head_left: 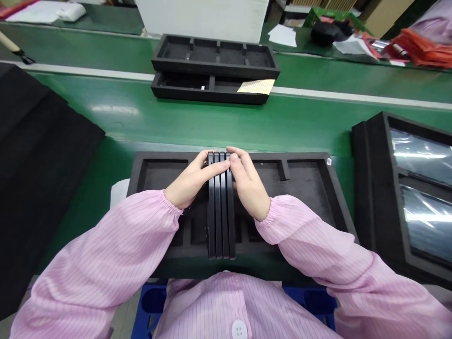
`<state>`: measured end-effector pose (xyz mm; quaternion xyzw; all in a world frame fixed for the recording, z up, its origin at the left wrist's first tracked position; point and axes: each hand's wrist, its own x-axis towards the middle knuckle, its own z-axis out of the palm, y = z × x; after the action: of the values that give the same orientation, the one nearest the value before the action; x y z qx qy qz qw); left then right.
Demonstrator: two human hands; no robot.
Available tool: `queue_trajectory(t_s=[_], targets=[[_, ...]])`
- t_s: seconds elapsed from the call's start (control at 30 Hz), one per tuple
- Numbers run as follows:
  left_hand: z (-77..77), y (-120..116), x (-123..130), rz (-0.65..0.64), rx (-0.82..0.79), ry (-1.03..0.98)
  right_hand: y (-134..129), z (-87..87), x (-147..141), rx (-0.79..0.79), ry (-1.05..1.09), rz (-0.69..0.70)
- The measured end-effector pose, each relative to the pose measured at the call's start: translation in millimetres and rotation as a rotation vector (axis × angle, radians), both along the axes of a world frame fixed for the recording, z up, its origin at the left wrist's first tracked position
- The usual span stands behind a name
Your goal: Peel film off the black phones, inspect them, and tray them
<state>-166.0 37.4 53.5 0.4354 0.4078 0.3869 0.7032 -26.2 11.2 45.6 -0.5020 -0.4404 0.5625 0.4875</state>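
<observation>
Several thin black panels (221, 212) stand on edge, pressed side by side, over the middle of a black foam tray (307, 188) with recessed compartments. My left hand (194, 179) grips the stack from the left, its thumb lying across the top edges. From the right, my right hand (247, 181) holds the outer panel, its fingers near the far end of the stack. The fingertips beneath and behind the panels are partly hidden.
Two stacked foam trays (215, 70) lie at the back, with a yellow paper (256, 86) on the lower one. Dark foam pieces (38, 174) rise at left. Foam trays holding glossy screens (427, 221) stand at right. A white board (205, 19) is behind.
</observation>
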Motion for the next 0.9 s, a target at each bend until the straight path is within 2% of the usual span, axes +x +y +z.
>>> queue_trajectory(t_s=[0.27,0.43,0.6,0.9], targets=[[-2.4,-2.5,-0.8,0.041,0.005,-0.031,-2.5,4.2,-0.9,-0.004,0.008,-0.012],[-0.8,-3.1,-1.5,0.043,0.035,-0.022,-2.7,8.1,0.5,-0.105,0.000,-0.010],[2.9,-3.2,-2.0,0.040,0.019,-0.019,-3.5,11.2,2.3,-0.226,0.035,0.053],[0.3,-2.3,-1.2,0.033,-0.002,-0.004,-2.0,13.0,1.4,-0.313,0.077,0.084]])
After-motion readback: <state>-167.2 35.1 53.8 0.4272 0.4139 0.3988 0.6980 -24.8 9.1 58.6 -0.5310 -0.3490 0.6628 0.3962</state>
